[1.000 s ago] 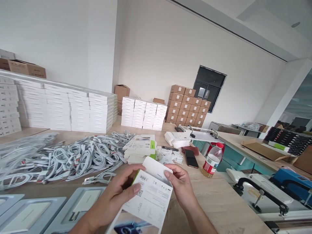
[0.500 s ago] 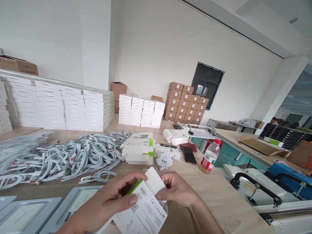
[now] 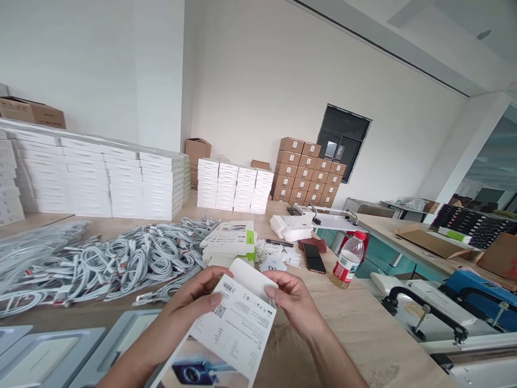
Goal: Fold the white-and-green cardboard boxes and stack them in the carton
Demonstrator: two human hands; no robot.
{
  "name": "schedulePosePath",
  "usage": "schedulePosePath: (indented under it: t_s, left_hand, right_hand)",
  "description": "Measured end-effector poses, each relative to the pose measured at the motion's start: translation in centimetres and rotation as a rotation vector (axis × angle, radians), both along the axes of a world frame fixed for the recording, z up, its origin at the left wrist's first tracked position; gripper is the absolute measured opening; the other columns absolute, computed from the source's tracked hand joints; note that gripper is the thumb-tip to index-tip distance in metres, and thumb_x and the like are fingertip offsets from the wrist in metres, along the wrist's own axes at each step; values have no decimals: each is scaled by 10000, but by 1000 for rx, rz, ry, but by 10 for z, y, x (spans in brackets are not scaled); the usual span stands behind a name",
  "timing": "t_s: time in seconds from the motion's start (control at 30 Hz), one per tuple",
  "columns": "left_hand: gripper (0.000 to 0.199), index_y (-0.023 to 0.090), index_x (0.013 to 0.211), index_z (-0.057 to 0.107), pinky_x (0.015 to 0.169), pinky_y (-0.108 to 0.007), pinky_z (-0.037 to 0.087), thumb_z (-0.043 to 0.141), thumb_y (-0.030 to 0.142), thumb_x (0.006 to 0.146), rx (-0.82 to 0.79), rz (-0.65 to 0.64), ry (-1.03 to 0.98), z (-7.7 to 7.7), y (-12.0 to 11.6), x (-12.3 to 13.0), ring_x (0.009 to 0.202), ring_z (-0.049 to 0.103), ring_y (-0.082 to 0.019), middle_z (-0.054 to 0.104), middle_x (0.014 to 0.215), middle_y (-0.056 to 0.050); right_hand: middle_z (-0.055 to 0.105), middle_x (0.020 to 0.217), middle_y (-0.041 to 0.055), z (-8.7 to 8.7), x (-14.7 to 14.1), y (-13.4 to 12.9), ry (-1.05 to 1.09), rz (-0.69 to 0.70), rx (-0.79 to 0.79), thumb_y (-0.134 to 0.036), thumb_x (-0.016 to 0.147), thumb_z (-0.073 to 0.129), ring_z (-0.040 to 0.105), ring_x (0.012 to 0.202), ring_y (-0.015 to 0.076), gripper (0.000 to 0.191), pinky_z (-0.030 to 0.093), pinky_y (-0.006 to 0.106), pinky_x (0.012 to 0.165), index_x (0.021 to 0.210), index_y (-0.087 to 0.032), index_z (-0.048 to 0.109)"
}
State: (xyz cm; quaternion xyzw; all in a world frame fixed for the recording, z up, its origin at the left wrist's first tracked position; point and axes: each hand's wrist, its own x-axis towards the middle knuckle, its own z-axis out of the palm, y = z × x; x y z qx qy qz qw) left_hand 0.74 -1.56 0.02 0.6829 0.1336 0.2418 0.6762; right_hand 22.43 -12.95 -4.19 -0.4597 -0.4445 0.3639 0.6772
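Between my hands is a white printed carton (image 3: 238,328), tilted, with a barcode, small text and a dark product picture on its face. My left hand (image 3: 194,302) grips its left side, thumb on the printed face. At the upper right corner my right hand (image 3: 293,299) pinches the edge beside the raised end flap (image 3: 252,277). The inside of the carton is hidden. Just beyond it lies a stack of flat white and green cartons (image 3: 230,240), with small white cards (image 3: 274,263) to the right.
A heap of grey-white cables (image 3: 141,258) lies left, grey trays (image 3: 52,350) in front of it. White boxes (image 3: 97,178) stand stacked behind. A phone (image 3: 314,257), a bottle (image 3: 349,258) and a black-handled machine (image 3: 424,307) are at right.
The carton has come up and turned, so more of its printed face and the product picture show. My right hand has moved slightly up and right, from the flap to the corner.
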Motion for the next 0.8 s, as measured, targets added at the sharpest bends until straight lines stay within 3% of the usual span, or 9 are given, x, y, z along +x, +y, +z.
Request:
schedulePosePath:
  t_s: [0.17,0.33,0.47,0.53,0.6,0.67,0.8]
  left_hand:
    - [402,249,1233,603,698,-264,437,621,384,856,15,37,1,2,-3,2,857,603,-227,685,950,-35]
    - [411,246,1221,627,719,-273,447,622,406,842,97,65,59,0,1,4,880,614,-243,693,962,-40]
    - [430,278,1246,631,795,-303,464,643,404,834,140,-7,92,-8,2,5,979,618,-273,698,1021,-33]
    - [440,289,1271,619,816,-311,462,634,405,846,137,-46,89,-12,2,6,993,616,-275,698,1024,-27]
    - [440,296,1279,613,836,-310,453,632,404,853,138,-57,88,-14,2,6,1016,606,-273,693,1055,-24]
    - [446,299,1287,600,837,-305,445,638,400,853,131,-54,95,-15,1,6,1025,598,-267,685,1084,-24]
    - [566,312,1405,450,782,-313,451,608,425,874,67,-91,118,-14,-2,6,941,613,-253,679,1050,-37]
  right_hand:
    - [654,840,15,0,-10,2,-153,-180,123,-312,699,803,572,759,155,151,448,273,670,835,-254,775]
    - [678,919,31,2,-11,0,-127,-76,116,-372,739,777,595,812,161,153,447,273,704,749,-223,742]
    - [590,573,-38,-4,-11,3,110,-3,-40,-466,673,817,439,526,82,379,330,220,527,577,-173,597]
    - [555,525,-64,-6,-13,5,235,42,-113,-474,606,859,399,477,64,394,293,206,497,623,-172,607]
    - [632,609,-39,-7,-14,6,254,101,-145,-474,589,869,473,514,72,394,333,204,524,739,-167,673]
    - [687,689,-12,-6,-15,5,188,120,-143,-458,598,869,530,565,84,395,366,208,557,810,-163,714]
    - [686,631,-24,-3,-16,3,47,24,-93,-426,612,865,530,540,86,318,377,216,544,722,-167,716]
